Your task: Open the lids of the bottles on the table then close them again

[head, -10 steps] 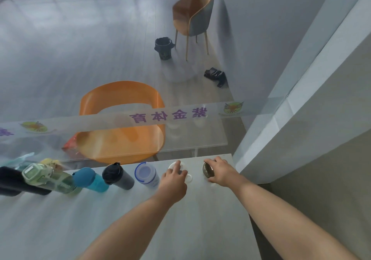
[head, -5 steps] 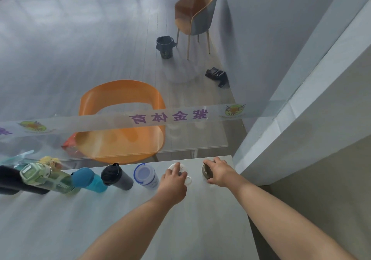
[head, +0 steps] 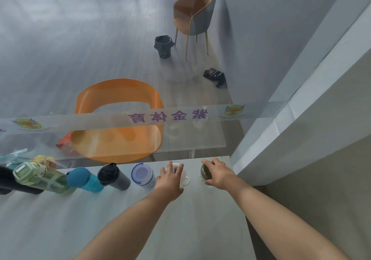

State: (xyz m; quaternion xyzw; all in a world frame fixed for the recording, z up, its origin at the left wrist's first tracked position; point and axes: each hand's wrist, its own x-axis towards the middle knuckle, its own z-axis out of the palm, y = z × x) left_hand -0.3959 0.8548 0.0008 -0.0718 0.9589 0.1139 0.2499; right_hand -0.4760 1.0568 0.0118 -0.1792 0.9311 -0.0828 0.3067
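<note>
A row of bottles stands along the far edge of the white table (head: 124,225). From the left: a black bottle (head: 12,185), a pale green bottle (head: 40,177), a blue bottle (head: 84,179), a black tumbler (head: 113,176) and a clear bottle with a blue-ringed lid (head: 143,176). My left hand (head: 170,181) grips the white bottle (head: 183,176) from above. My right hand (head: 219,174) wraps the dark metallic lid of the rightmost bottle (head: 204,172), whose body is hidden.
A glass partition (head: 180,137) with a printed strip rises right behind the bottles. Beyond it are an orange chair (head: 118,119), a tan chair (head: 195,12) and a black bin (head: 163,46). A white wall (head: 301,119) borders the table's right end.
Both hands stay on the same two bottles. The view has shifted slightly; the fingers of each hand have barely moved.
</note>
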